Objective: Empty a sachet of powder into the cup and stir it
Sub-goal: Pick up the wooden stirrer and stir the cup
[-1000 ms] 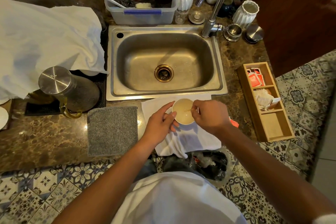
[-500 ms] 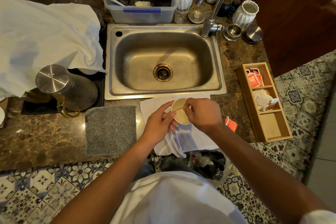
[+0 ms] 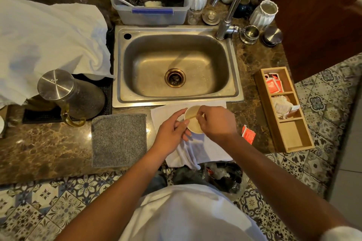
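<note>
A small pale cup (image 3: 193, 123) with light beige liquid stands on a white cloth (image 3: 207, 150) just in front of the sink. My left hand (image 3: 172, 133) grips the cup's left side. My right hand (image 3: 215, 123) pinches a thin wooden stir stick (image 3: 191, 117) that reaches into the cup, and it covers the cup's right rim. A torn red sachet (image 3: 248, 134) lies on the counter right of my right hand.
A steel sink (image 3: 176, 66) with a tall tap (image 3: 229, 4) sits behind the cup. A grey mat (image 3: 119, 140) lies to the left, a steel-lidded jug (image 3: 70, 94) further left. A wooden organiser (image 3: 284, 109) with red sachets stands right. A bin bag (image 3: 225, 176) hangs below the counter edge.
My right hand has shifted left over the cup and the stir stick has swung toward the cup's left rim. My left hand stays on the cup.
</note>
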Demonstrator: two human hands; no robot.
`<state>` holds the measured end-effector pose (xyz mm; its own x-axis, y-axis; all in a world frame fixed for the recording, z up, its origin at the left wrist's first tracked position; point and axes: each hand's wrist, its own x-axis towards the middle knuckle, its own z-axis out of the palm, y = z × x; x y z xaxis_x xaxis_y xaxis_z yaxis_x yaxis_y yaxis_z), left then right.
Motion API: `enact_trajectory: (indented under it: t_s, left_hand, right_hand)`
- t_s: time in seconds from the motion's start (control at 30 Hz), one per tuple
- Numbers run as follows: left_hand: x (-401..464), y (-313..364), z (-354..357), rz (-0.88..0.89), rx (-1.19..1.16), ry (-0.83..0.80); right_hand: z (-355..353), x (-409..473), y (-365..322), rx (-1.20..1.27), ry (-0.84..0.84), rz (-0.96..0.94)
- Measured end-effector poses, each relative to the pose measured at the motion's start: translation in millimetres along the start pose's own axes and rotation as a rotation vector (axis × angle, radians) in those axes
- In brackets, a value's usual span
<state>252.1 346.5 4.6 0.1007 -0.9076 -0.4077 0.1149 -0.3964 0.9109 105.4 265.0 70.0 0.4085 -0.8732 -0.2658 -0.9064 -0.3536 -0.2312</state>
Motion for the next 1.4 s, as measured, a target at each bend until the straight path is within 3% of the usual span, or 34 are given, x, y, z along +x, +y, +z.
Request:
enact_trajectory:
  t_s: [0.17, 0.27, 0.47, 0.73, 1.03, 1.23, 1.4]
  left_hand:
    - [-1, 0, 1, -0.005, -0.012, 0.005]
    - [-1, 1, 1, -0.007, -0.002, 0.005]
    - [-2, 3, 0, 0.000, -0.002, -0.001]
    - [-2, 2, 1, -0.002, -0.005, 0.007]
    - [-2, 4, 1, -0.010, -0.030, 0.006]
    - [-2, 3, 1, -0.002, -0.034, 0.000]
    - [-1, 2, 0, -0.007, -0.024, -0.001]
  right_hand:
    - [-6, -6, 20, -0.061, -0.031, 0.023]
    - [-1, -14, 16, 0.029, -0.088, 0.023]
    - [2, -4, 8, 0.085, 0.016, 0.083]
    - [3, -13, 21, 0.047, -0.061, 0.068]
    - [4, -1, 18, 0.001, 0.026, 0.093]
    - [14, -18, 16, -0.014, -0.019, -0.004]
    - [16, -3, 5, 0.029, 0.078, -0.028]
